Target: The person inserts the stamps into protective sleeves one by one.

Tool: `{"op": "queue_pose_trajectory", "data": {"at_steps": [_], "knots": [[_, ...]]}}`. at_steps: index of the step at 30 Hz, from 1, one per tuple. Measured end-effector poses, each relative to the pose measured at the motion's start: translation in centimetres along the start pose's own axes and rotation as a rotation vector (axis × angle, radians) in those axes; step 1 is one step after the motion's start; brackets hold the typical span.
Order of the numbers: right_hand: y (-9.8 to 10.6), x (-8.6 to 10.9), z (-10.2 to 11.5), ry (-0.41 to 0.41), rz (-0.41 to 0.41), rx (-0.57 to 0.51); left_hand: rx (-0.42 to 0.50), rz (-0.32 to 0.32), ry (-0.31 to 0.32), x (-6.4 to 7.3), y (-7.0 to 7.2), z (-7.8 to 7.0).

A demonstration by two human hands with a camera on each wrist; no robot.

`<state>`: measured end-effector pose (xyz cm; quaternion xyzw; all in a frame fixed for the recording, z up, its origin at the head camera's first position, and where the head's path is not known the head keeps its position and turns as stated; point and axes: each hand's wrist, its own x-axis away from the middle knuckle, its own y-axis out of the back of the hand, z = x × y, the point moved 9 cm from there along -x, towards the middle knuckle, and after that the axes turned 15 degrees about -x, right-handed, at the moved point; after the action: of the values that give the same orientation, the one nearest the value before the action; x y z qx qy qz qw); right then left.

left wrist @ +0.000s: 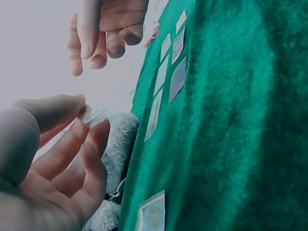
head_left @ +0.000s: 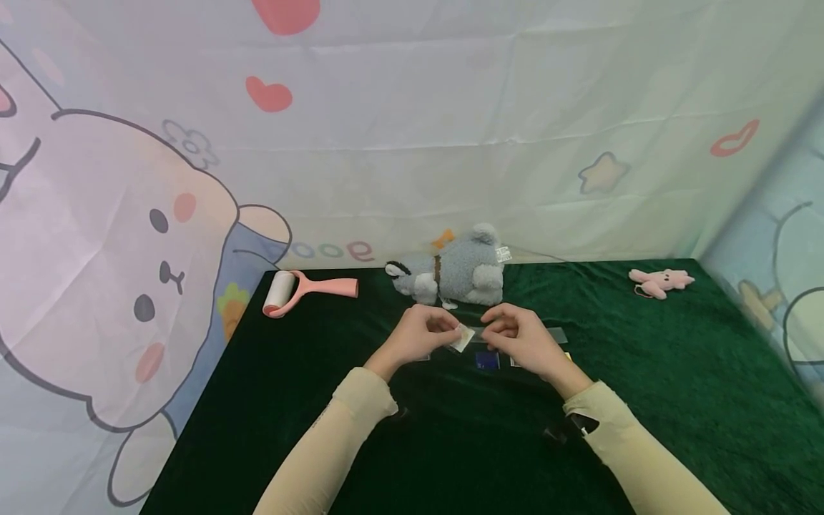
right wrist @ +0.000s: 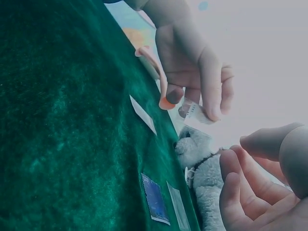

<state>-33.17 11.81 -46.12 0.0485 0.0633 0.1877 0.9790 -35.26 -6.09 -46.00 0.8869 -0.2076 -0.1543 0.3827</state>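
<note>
Packet [head_left: 463, 338] was pinched by the left grip [head_left: 420, 333]; nothing was seen held by the loosely curled right grip [head_left: 524, 340]; a drop was risked by so narrow a hold.

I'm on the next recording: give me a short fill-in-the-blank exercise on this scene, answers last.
1. The person's ____ hand pinches a small packet.
2. The cloth is dark ____.
3. In the head view, the pink plush lies to the ____ of the gray plush.
4. The cylinder of the lint roller is ____.

Missing words: left; green; right; white.
</note>
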Motion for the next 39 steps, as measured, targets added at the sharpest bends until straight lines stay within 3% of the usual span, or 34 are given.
{"op": "queue_pose_trajectory", "data": {"at_steps": [9, 22, 32, 39], "knots": [[0.4, 0.1, -0.2, -0.013, -0.015, 0.007, 0.013, 0.001, 0.077, 0.1, -0.2, 1.5], [0.6, 0.3, -0.2, -0.006, -0.016, 0.012, -0.016, -0.011, 0.253, 0.1, -0.7, 3.5], [0.5, 0.2, -0.5, -0.019, -0.017, 0.031, -0.059, 0.024, 0.285, 0.0, -1.3, 3.4], [0.4, 0.2, -0.5, -0.009, -0.007, 0.03, -0.092, 0.012, 0.315, -0.2, -1.5, 3.6]]}}
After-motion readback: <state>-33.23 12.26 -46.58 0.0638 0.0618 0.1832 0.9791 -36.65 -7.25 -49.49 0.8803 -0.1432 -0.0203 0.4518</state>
